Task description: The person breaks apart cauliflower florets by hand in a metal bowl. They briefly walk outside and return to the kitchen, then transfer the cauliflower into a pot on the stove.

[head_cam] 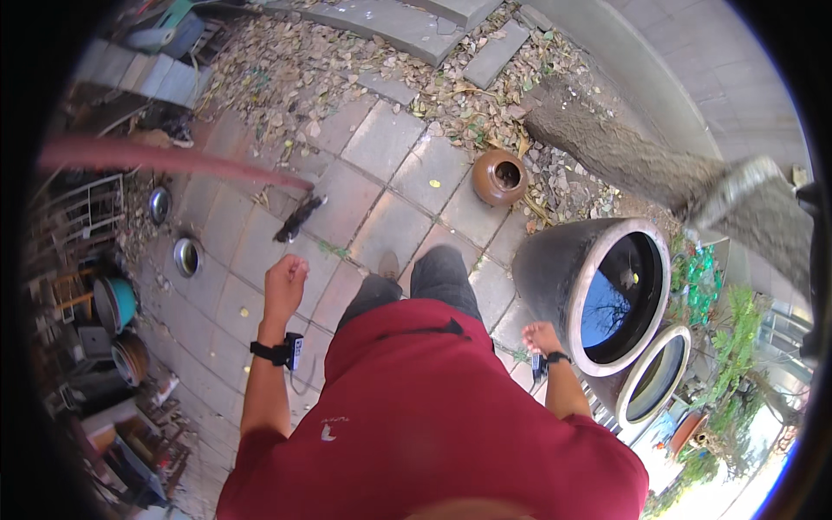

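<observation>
My left hand point(286, 283) hangs over the paving with its fingers curled in and nothing seen in it. Past it on the slabs is a small black-and-white animal point(298, 221), probably a cat, somewhat blurred. My right hand point(541, 338) is beside a large dark glazed jar point(546, 283) with a pale rim; whether it touches the jar is unclear. Its fingers look bent, with no object visible. Water in the jar reflects sky and branches. Each wrist wears a black strap with a small device point(294, 351). A round brown pot point(489, 184) stands ahead on the paving.
A second wide jar point(625, 406) stands by the large one. A tree trunk point(604, 153) leans across the right. A red pole point(195, 161) crosses the left. Metal bowls point(188, 257), stacked basins point(118, 305) and clutter line the left side. Stone slabs point(383, 29) lie among dry leaves point(286, 71).
</observation>
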A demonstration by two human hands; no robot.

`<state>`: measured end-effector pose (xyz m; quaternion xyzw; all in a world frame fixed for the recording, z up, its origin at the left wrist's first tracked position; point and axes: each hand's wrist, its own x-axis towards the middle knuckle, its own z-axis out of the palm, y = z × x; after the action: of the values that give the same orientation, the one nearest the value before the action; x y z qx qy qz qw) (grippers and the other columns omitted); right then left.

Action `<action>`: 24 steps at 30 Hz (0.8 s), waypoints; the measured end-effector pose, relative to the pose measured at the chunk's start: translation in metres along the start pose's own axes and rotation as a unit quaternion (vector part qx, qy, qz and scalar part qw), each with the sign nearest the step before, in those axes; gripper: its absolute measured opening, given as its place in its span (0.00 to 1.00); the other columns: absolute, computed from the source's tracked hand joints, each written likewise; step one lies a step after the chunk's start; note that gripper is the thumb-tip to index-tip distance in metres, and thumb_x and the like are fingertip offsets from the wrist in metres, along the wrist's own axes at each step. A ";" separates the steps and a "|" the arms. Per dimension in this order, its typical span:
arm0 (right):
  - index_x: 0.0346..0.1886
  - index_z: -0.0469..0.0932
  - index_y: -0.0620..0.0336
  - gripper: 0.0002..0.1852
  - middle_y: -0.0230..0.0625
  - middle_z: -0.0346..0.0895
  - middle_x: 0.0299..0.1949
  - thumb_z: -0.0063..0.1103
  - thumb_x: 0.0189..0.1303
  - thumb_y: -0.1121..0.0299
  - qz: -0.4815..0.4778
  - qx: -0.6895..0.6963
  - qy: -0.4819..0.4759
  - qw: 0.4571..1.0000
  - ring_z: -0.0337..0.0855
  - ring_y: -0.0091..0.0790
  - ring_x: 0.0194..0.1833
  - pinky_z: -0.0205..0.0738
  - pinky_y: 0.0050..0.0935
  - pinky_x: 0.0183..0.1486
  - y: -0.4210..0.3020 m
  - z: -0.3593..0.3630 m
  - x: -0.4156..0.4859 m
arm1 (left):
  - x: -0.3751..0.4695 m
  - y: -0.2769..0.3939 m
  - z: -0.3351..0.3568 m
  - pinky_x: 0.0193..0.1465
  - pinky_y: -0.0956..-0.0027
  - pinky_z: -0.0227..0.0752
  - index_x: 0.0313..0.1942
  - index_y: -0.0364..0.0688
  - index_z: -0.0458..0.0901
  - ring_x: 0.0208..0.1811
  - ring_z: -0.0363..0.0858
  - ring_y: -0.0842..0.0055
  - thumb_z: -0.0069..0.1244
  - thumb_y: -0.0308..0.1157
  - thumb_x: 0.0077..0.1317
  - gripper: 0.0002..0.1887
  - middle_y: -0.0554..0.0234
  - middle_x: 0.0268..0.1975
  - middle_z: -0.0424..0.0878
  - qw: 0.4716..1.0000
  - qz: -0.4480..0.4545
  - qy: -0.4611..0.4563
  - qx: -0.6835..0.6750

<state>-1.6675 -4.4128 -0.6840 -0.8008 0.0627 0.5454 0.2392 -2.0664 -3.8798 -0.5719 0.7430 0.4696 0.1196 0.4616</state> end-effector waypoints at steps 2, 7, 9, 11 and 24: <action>0.40 0.85 0.61 0.10 0.34 0.82 0.24 0.64 0.73 0.64 0.043 0.072 0.023 0.996 0.78 0.23 0.20 0.68 0.23 0.19 -0.001 0.003 -0.007 | 0.090 0.036 -0.014 0.37 0.75 0.74 0.38 0.34 0.82 0.31 0.80 0.83 0.52 0.28 0.75 0.07 0.66 0.30 0.83 0.999 0.030 -0.037 -0.002; 0.43 0.85 0.65 0.07 0.42 0.84 0.27 0.57 0.69 0.76 0.172 0.129 0.008 0.977 0.82 0.32 0.21 0.75 0.27 0.23 -0.103 0.024 0.036 | 0.320 0.096 -0.016 0.34 0.73 0.69 0.34 0.33 0.79 0.29 0.72 0.85 0.53 0.31 0.75 0.11 0.69 0.26 0.79 0.992 0.089 -0.061 0.058; 0.43 0.86 0.66 0.09 0.43 0.83 0.26 0.56 0.66 0.79 0.176 0.083 0.004 0.981 0.84 0.36 0.23 0.78 0.32 0.25 -0.190 0.025 0.082 | 0.400 0.112 -0.016 0.33 0.70 0.69 0.34 0.33 0.81 0.28 0.74 0.80 0.55 0.33 0.74 0.12 0.63 0.25 0.80 0.991 0.043 -0.063 0.109; 0.37 0.87 0.63 0.10 0.40 0.83 0.23 0.57 0.68 0.72 0.129 0.040 -0.025 0.991 0.85 0.35 0.24 0.79 0.35 0.26 -0.309 0.011 0.140 | 0.475 0.133 -0.015 0.34 0.65 0.74 0.37 0.33 0.85 0.26 0.81 0.73 0.55 0.35 0.73 0.12 0.51 0.26 0.85 0.987 0.014 -0.044 0.154; 0.39 0.84 0.63 0.09 0.30 0.85 0.31 0.64 0.72 0.66 -0.353 0.100 0.125 0.922 0.84 0.20 0.32 0.79 0.25 0.37 -1.033 -0.235 0.338 | 0.905 0.277 -0.048 0.76 0.51 0.64 0.71 0.32 0.69 0.74 0.70 0.47 0.63 0.36 0.68 0.35 0.35 0.71 0.73 0.986 -0.001 -0.042 0.163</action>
<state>-0.9617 -3.5581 -0.5962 -0.8049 -0.1405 0.3116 0.4851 -1.4533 -3.1582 -0.5566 0.8119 0.4641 0.0098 0.3541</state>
